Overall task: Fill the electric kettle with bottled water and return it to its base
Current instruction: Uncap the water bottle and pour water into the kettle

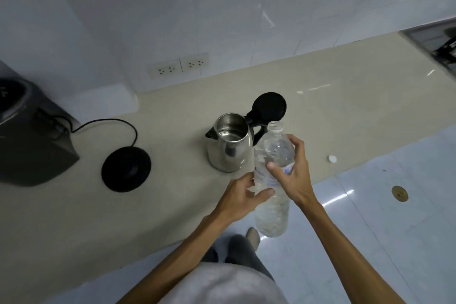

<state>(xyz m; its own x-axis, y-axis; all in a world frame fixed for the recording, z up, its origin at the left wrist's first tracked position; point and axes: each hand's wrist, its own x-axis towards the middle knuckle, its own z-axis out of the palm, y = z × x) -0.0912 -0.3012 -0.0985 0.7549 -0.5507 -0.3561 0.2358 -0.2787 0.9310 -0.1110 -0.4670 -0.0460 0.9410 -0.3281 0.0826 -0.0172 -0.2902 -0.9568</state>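
Note:
A steel electric kettle (228,149) stands on the beige counter (160,207), its black lid (269,106) swung up and open. The round black base (126,168) lies apart to its left, with a cord running off leftward. I hold a clear water bottle (272,207) upright just right of the kettle, uncapped and partly full. My right hand (290,170) grips its upper body. My left hand (243,196) touches its middle from the left, fingers curled around it. A white bottle cap (332,158) lies on the counter to the right.
A dark grey appliance (32,138) sits at the far left of the counter. Two wall sockets (179,65) are on the white wall behind. The counter's front edge runs diagonally; glossy white floor tiles with a brass drain (399,194) lie below on the right.

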